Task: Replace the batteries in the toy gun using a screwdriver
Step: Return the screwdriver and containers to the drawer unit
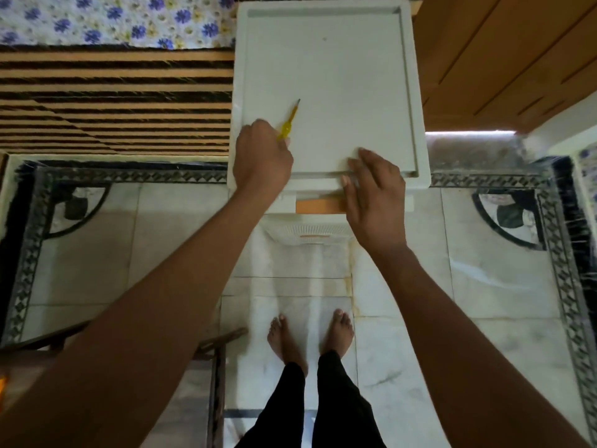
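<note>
On the left, the left hand (262,158) is curled tight around the yellow handle of the screwdriver (288,121), whose tip points up and away over the white top of the bench (326,85). So the tool is in hand, but this looks like the very start of the job: no toy gun anywhere in view, and no batteries either.

Moving right, the bench top is a shallow tray with a raised rim, and apart from the screwdriver hovering or resting on it, it holds nothing. Below its front edge sits a drawer (319,205) with an orange front; whether it is ajar and what lies inside, I cannot tell.

Further right, the right hand (374,195) lies flat, fingers spread over the near rim, gripping nothing. Next call, I judge: find the gun, possibly in that drawer.
</note>
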Motion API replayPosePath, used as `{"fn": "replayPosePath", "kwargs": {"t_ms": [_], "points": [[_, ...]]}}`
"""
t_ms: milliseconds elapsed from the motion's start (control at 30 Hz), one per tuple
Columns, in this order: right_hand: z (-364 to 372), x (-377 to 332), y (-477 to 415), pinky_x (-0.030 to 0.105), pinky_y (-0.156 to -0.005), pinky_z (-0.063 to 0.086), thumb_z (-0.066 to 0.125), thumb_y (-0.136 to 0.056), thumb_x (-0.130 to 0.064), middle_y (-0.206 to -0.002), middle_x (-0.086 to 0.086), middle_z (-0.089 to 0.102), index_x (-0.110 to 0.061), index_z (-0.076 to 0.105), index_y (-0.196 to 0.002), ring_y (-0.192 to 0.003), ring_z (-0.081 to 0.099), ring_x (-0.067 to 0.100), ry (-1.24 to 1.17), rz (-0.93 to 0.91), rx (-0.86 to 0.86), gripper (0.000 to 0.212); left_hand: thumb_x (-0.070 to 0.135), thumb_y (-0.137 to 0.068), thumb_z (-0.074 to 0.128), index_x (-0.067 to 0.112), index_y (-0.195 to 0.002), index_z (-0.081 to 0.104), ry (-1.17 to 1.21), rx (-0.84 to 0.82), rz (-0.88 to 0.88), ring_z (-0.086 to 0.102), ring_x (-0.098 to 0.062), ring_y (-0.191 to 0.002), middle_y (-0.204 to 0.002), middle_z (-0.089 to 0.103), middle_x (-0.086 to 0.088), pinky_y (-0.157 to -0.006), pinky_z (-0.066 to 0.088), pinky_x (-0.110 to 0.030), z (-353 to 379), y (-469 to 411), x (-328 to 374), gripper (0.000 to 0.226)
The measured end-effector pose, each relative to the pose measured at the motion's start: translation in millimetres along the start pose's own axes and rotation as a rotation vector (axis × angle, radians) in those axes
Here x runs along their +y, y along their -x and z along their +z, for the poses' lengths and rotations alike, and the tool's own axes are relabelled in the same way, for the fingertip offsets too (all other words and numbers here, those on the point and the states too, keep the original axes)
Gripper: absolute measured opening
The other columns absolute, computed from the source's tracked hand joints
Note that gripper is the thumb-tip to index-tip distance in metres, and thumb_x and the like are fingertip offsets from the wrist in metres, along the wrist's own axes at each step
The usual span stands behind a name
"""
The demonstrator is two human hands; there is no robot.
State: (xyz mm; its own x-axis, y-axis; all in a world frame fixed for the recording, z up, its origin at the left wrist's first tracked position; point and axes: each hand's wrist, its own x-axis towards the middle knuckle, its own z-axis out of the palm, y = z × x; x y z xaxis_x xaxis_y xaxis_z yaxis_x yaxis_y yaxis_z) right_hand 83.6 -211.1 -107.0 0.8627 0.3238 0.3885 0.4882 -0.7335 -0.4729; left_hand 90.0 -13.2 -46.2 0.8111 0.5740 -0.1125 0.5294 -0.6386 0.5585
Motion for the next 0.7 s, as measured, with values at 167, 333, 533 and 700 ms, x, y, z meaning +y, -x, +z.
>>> {"fn": "replayPosePath", "kwargs": {"t_ms": [167, 333, 533, 700], "points": [[-1.2, 9.2, 3.1, 0.048, -0.112, 0.04, 0.05, -0.108, -0.027, -0.149, 0.019, 0.054, -0.003, 0.061, -0.138, -0.135, 0.051, 0.037, 0.043, -0.087, -0.046, 0.04, 0.006, -0.101, 0.061, 0.003, -0.113, 0.07, 0.192, 0.147, 0.228, 0.055, -0.017, -0.097, -0.111, 0.051, -0.007, -0.083, 0.038, -0.006, -5.4, 104.8, -44.8, 0.016], [6.5, 9.0, 9.3, 0.049, -0.112, 0.038, 0.047, -0.108, -0.032, -0.155, 0.017, 0.05, -0.005, 0.057, -0.144, -0.142, 0.047, 0.037, 0.111, -0.09, -0.022, 0.046, 0.004, -0.099, 0.065, 0.009, -0.108, 0.071, 0.169, -0.045, 0.13, 0.05, -0.002, -0.084, -0.103, 0.046, 0.004, -0.077, 0.039, -0.004, 13.2, 180.4, -104.3, 0.012], [15.3, 6.9, 10.4, 0.047, -0.111, 0.037, 0.049, -0.107, -0.032, -0.153, 0.016, 0.053, -0.006, 0.059, -0.142, -0.142, 0.049, 0.035, 0.182, -0.09, 0.055, 0.045, 0.021, -0.101, 0.06, 0.008, -0.103, 0.069, -0.185, -0.15, -0.041, 0.063, -0.028, -0.075, -0.104, 0.054, -0.007, -0.062, 0.05, -0.035, 57.6, 151.6, -130.3, 0.015], [19.5, 9.8, 11.1, 0.047, -0.11, 0.039, 0.046, -0.107, -0.033, -0.152, 0.017, 0.054, -0.005, 0.06, -0.141, -0.14, 0.051, 0.036, 0.22, -0.114, 0.085, 0.047, 0.023, -0.105, 0.054, 0.004, -0.113, 0.065, -0.323, -0.231, 0.014, 0.069, -0.038, -0.094, -0.121, 0.06, -0.017, -0.072, 0.052, -0.043, 100.5, 85.9, -100.9, 0.024]]}}
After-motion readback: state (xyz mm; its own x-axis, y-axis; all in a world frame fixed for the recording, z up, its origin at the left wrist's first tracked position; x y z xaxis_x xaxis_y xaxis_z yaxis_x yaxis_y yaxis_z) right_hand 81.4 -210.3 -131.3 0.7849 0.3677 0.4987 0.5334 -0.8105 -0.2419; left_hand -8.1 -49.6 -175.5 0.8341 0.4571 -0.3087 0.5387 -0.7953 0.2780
